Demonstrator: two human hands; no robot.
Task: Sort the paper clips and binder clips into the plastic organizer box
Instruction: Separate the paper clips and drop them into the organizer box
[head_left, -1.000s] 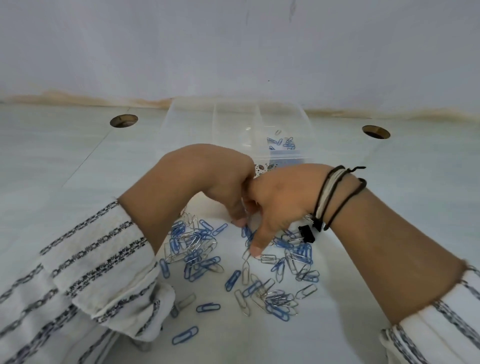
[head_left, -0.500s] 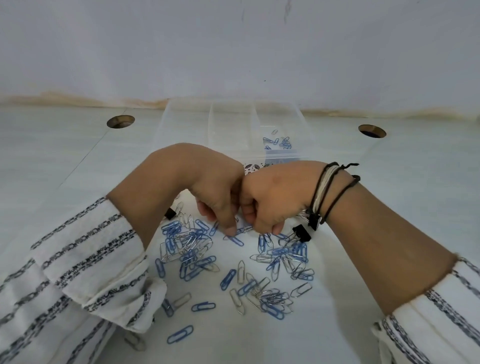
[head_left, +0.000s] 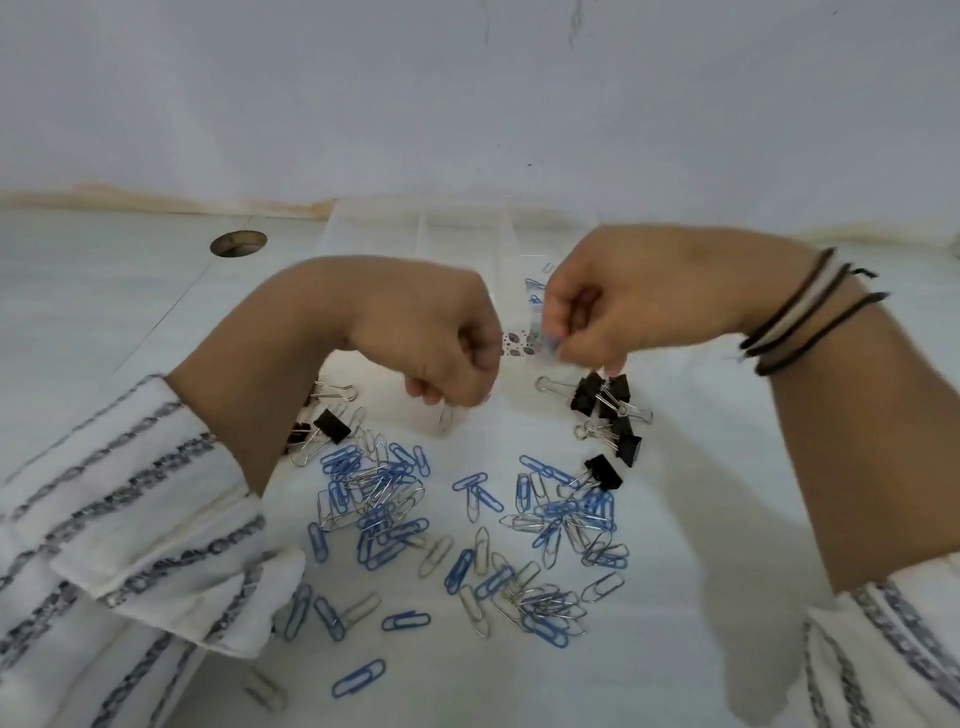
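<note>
Blue and silver paper clips (head_left: 379, 499) lie scattered on the white table in front of me, with a second heap (head_left: 566, 525) to the right. Black binder clips sit in a cluster at the right (head_left: 605, 397) and a few at the left (head_left: 332, 426). The clear plastic organizer box (head_left: 415, 228) stands behind them; a few blue clips (head_left: 535, 291) lie in its right compartment. My left hand (head_left: 441, 343) is a raised fist with a blurred silver paper clip (head_left: 445, 415) hanging from its fingers. My right hand (head_left: 634, 306) pinches a blue paper clip (head_left: 551, 343) near the box's front edge.
A round cable hole (head_left: 238, 243) is cut in the table at the back left. A white wall rises right behind the box. My striped sleeves cover both lower corners, the left one lying over a few clips.
Both hands were together low over the clips. They have lifted and parted: the right hand went up and right toward the box with a blue clip, the left rose with a silver one.
</note>
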